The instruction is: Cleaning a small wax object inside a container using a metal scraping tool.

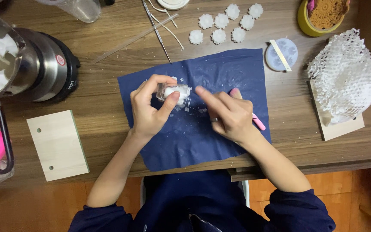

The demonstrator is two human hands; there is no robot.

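- The left hand (149,107) is curled around a small clear mould (173,93) filled with white wax, thumb on the near side and fingers over the top, holding it tilted just above the dark blue sheet (194,137).
- The right hand (228,114) grips a pink tool (257,122) under the palm, its index finger stretched out toward the mould, the tip just beside it.
- Both forearms come up from the lower edge, elbows apart, dark blue sleeves pushed back.
- White wax crumbs (190,107) lie on the sheet below the mould.
- Beyond the sheet, 7 white flower-shaped pieces (224,23) sit in a cluster on the wooden worktop (99,86).
- A round pale blue mould (281,53) lies right of them, near a heap of white honeycomb wrap (344,77).
- At the left stand a steel melting pot (26,64) and a pale wooden board (57,144).
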